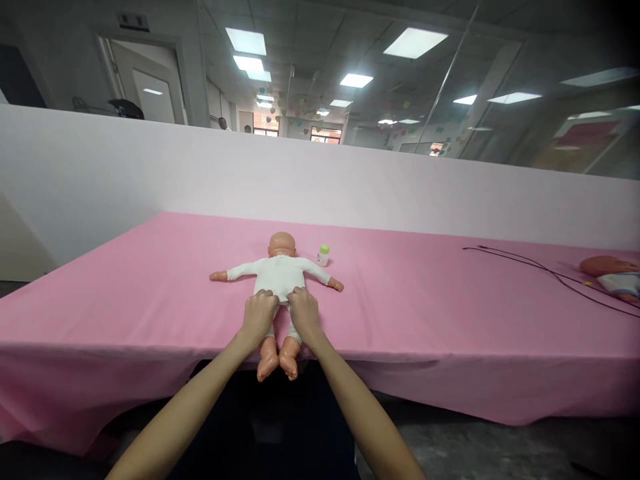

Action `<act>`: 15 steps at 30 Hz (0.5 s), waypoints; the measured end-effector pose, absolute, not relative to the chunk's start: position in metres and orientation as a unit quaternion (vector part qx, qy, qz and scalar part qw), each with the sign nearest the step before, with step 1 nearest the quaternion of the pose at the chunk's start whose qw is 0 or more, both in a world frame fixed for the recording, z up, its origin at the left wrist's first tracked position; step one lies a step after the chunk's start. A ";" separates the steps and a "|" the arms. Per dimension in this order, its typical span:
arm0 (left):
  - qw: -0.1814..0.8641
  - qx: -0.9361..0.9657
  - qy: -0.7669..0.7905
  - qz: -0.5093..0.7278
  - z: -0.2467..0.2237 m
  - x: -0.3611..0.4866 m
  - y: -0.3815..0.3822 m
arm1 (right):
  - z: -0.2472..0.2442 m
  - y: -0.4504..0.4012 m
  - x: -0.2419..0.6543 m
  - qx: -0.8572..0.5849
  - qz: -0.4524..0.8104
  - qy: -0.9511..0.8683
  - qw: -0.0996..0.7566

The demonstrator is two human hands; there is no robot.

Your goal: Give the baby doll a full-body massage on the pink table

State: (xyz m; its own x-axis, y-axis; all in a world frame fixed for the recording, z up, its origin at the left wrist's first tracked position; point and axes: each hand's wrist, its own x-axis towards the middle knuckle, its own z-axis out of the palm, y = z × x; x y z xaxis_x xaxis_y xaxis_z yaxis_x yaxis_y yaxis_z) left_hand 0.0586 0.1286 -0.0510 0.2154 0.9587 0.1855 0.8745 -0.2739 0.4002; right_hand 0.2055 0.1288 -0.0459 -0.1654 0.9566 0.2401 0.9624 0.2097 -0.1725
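Note:
A baby doll (281, 275) in a white long-sleeved top and white leggings lies on the pink cloth in front of me, arms spread wide, head away from me. No face shows on its bald head, and its bare feet reach over the table's front edge. My left hand (259, 315) is closed at the left side of the doll's waist, on the hem of the top. Curled the same way, my right hand (304, 312) grips the hem on the right side. The fingertips of both hands are hidden. Beside the doll's head stands a small clear jar (323, 255) with a green lid.
The pink cloth (410, 300) covers the table and hangs over its front. Thin black cables (540, 267) trail across the right side, near a second doll (607, 270). A low white wall (320, 180) with glass above it runs along the back.

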 end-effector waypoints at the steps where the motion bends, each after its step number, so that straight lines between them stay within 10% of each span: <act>1: 0.094 0.777 0.593 0.191 -0.050 0.055 0.127 | -0.048 0.129 0.209 -0.619 0.003 -0.767 0.168; 8: 0.158 0.730 0.561 0.357 -0.020 0.034 0.181 | -0.046 0.151 0.258 -0.585 0.216 -0.670 0.404; 15: 0.224 0.551 0.657 0.463 -0.012 0.073 0.283 | -0.042 0.197 0.255 -0.501 0.511 -0.545 0.438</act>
